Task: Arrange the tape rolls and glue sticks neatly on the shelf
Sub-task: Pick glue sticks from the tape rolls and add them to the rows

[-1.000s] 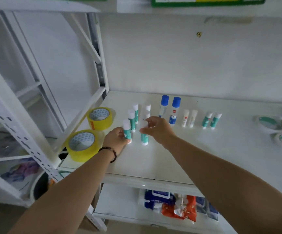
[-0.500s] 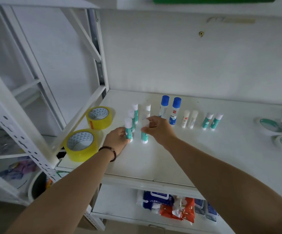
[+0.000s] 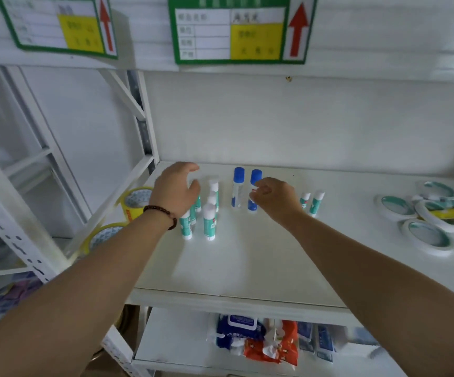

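Note:
Several teal-and-white glue sticks [image 3: 209, 224] stand upright in a tight cluster on the white shelf [image 3: 247, 257]. My left hand [image 3: 175, 190] hovers just above and behind them, fingers spread, holding nothing. Two taller blue-capped glue sticks [image 3: 238, 189] stand to the right. My right hand [image 3: 274, 200] is in front of the right one, fingers loosely curled and empty. Two small teal sticks [image 3: 315, 202] show past that hand. Two yellow tape rolls [image 3: 135, 200] lie at the shelf's left edge, partly behind my left forearm.
Several white tape rolls with teal cores [image 3: 427, 235] lie in a loose heap at the right, with a yellow strip among them. The white shelf post [image 3: 145, 131] rises at the left. Green-framed labels [image 3: 236, 28] hang above. Packets [image 3: 250, 338] fill the lower shelf.
Both hands have let go of the front teal glue sticks. The left hand rose above the cluster; the right moved right to the blue-capped sticks. The view tilted upward.

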